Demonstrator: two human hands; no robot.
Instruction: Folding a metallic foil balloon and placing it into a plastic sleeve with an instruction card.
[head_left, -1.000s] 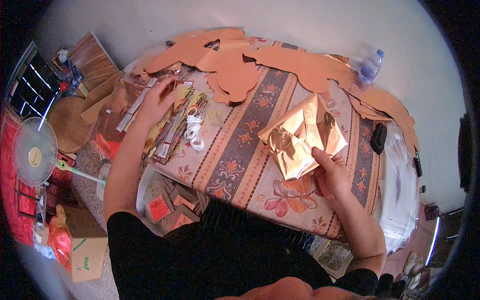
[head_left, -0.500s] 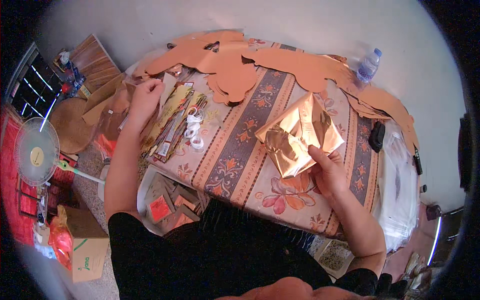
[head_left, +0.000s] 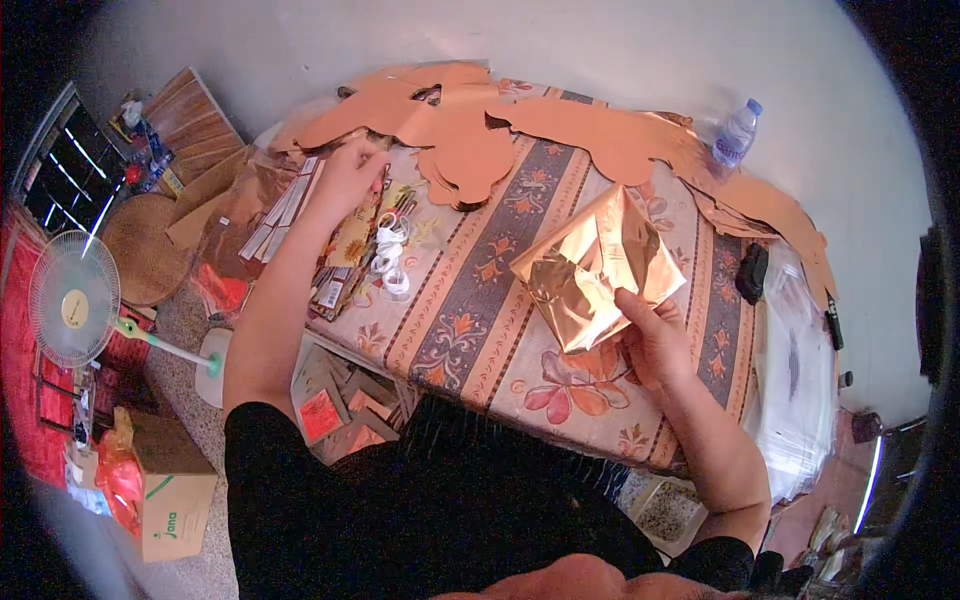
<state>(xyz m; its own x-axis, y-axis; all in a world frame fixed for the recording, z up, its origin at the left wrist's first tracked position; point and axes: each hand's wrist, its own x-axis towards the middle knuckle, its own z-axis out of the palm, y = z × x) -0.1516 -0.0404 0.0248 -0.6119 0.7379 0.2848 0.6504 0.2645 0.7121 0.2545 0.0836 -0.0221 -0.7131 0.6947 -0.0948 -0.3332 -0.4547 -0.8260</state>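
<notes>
Foil (head_left: 598, 268), gold and shiny, is held over the flower-patterned bench (head_left: 480, 385) by the right hand (head_left: 658, 342); its grip is closed on the near right edge, with the thumb laid on top. To the left of the foil, the left hand (head_left: 348, 180) is held at some printed strips (head_left: 340, 288), its fingers curled; whether anything is gripped by it cannot be told. White rings (head_left: 383, 263) are seen between those strips and the foil. Orange cutouts (head_left: 470, 140) are spread beyond the foil, and a bottle (head_left: 735, 138) and clear plastic (head_left: 797, 385) are set to its right.
</notes>
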